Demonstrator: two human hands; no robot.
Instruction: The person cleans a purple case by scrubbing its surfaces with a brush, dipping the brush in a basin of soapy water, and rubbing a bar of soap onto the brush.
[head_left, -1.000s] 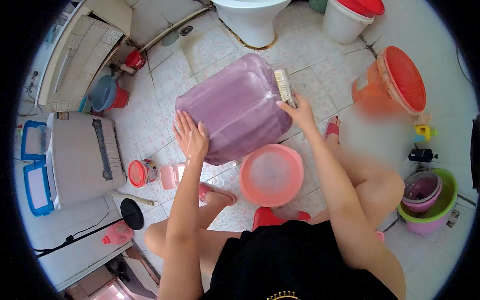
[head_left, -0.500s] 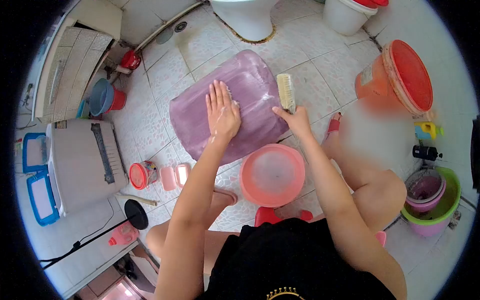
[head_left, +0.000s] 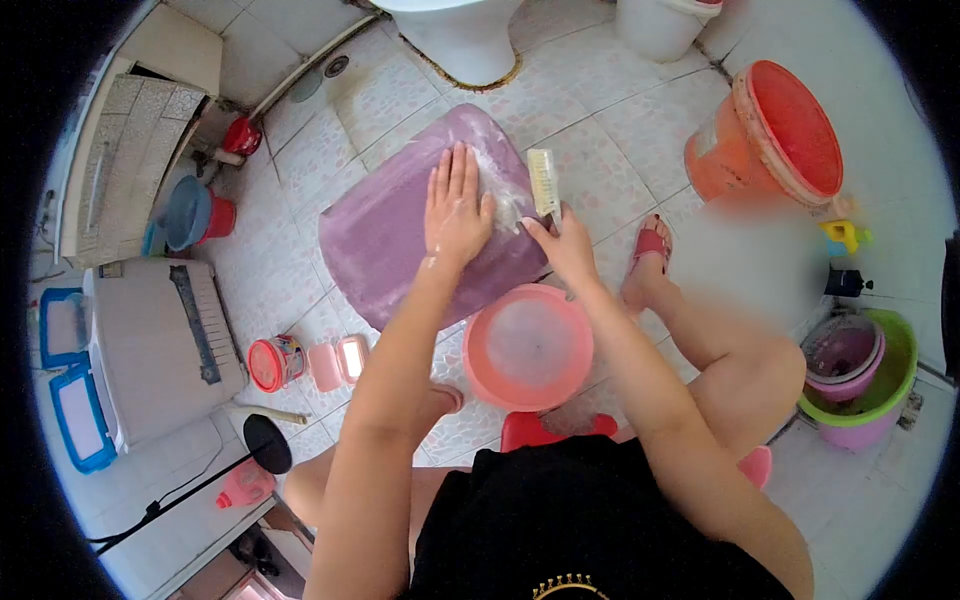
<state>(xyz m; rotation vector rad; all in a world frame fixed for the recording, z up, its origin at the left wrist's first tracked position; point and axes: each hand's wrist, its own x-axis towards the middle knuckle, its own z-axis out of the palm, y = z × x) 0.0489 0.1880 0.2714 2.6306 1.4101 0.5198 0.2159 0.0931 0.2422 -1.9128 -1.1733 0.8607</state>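
Note:
A purple, rounded-rectangular padded piece that looks like a cushion point(head_left: 385, 215) lies on the tiled floor, its surface wet in patches. Flat on its upper middle rests my left hand point(head_left: 457, 218), fingers stretched out and flecked with white suds. White foam point(head_left: 503, 183) is smeared over the cushion just right of that hand. My right hand point(head_left: 566, 250) is wrapped around the handle of a scrub brush point(head_left: 543, 182), whose pale bristles show above the fist at the cushion's right edge. Below the cushion stands a pink basin point(head_left: 477, 375) with cloudy water in it.
An orange bucket point(head_left: 715, 160) stands at right, near a green tub point(head_left: 905, 365) holding smaller basins. A toilet point(head_left: 460, 45) is at the back. On the left are a white washing machine point(head_left: 150, 350), a small red-lidded tub point(head_left: 267, 365) and an open pink soap box point(head_left: 325, 367).
My left hand has slid up and to the right over the cushion, and more white foam shows beside it. The brush stays in my right hand. The whole view has shifted slightly.

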